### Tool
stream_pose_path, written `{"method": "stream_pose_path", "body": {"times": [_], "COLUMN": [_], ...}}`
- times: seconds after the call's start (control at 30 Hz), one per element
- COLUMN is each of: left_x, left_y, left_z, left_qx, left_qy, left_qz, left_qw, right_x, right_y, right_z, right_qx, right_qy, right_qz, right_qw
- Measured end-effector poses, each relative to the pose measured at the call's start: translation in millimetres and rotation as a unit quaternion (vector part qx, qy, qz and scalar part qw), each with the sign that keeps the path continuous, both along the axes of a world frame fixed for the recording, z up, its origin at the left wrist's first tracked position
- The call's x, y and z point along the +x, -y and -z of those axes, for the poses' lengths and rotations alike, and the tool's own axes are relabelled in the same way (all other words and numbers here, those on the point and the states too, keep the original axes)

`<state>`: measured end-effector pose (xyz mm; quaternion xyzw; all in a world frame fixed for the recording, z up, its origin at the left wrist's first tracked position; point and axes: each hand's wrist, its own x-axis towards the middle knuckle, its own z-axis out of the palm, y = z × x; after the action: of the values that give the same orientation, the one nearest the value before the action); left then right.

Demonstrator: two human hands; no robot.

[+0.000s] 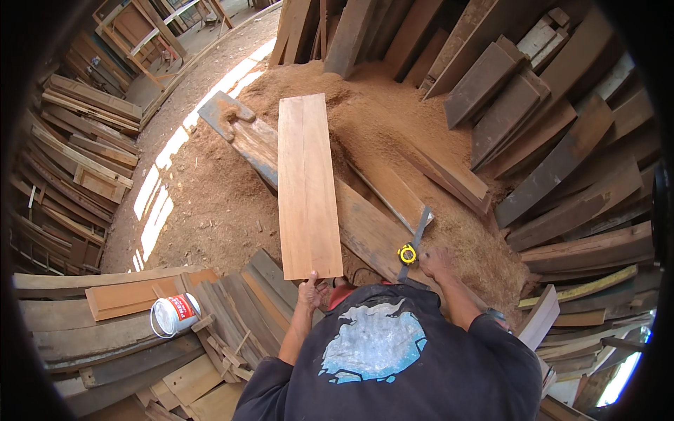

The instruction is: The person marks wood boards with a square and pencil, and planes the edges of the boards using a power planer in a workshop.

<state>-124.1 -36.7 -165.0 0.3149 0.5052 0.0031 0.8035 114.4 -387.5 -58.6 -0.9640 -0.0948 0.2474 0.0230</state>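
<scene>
A long, smooth reddish-brown board (pixel 307 189) extends away from me, its near end in my left hand (pixel 310 290). The thumb lies on the board's end and the fingers curl below it. Under the board, an old weathered plank (pixel 365 228) runs diagonally. On that plank's near part lie a yellow and black tape measure (pixel 407 254) and a dark metal square (pixel 418 231) with a long blade. My right hand (pixel 437 265) is just right of the tape measure. Its fingers are blurred, so whether they grip anything cannot be made out.
Sawdust (pixel 400 130) heaps around the plank. Upright dark boards (pixel 498 105) line the right and back. Wood stacks (pixel 84 154) stand at left. A white bucket (pixel 174 315) with a red label sits on boards at lower left. Sunlight strips cross the dirt floor (pixel 210 175).
</scene>
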Motion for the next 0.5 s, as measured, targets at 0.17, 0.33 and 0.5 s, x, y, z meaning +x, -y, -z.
{"method": "stream_pose_path", "body": {"times": [0.17,0.33,0.5], "left_x": [-10.1,0.9,33.6], "left_y": [-6.3,-29.5,-103.1], "left_z": [-9.9,-52.6,-52.9], "left_qx": [0.055,0.179,0.443], "left_qy": [-0.100,-0.067,-0.082], "left_qz": [0.159,0.316,0.189], "left_qw": [0.981,0.929,0.873], "right_x": [3.3,-18.0,-47.1], "right_y": [-5.8,37.1,38.8], "right_z": [19.9,38.3,53.1], "right_qx": [0.021,0.077,-0.023], "right_qy": [-0.048,-0.122,-0.202], "right_qz": [0.105,0.155,0.222], "right_qw": [0.993,0.977,0.953]}}
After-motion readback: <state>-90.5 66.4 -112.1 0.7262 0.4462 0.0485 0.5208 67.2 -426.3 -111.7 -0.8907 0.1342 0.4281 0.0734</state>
